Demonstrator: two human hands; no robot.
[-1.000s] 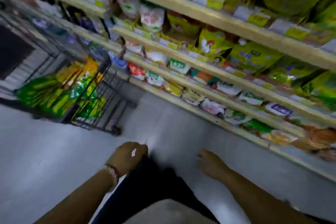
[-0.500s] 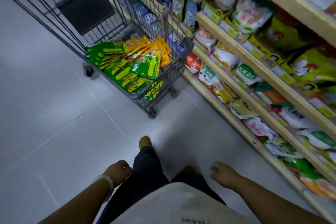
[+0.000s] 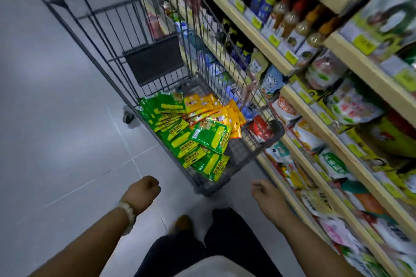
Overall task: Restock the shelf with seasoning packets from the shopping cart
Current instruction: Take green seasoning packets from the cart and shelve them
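Hanging low over the grey floor [image 3: 56,119], my left hand [image 3: 141,193] is clenched on nothing, ahead of it the shopping cart [image 3: 144,29] holds the green and yellow seasoning packets [image 3: 193,132], my right hand [image 3: 267,193] hangs loosely curled and empty beside the shelf [image 3: 290,141].

A wire shopping cart [image 3: 171,56] fills the upper middle of the frame, standing on grey floor tiles [image 3: 56,119] just beside the shelf [image 3: 315,123] that runs down the right side. Green seasoning packets [image 3: 180,141] and orange packets [image 3: 216,110] lie heaped in its near end. At lower centre, the left hand [image 3: 141,193], fingers curled, and the right hand [image 3: 267,193], loosely curled, hold nothing. A pale bead bracelet [image 3: 127,211] circles the left wrist.
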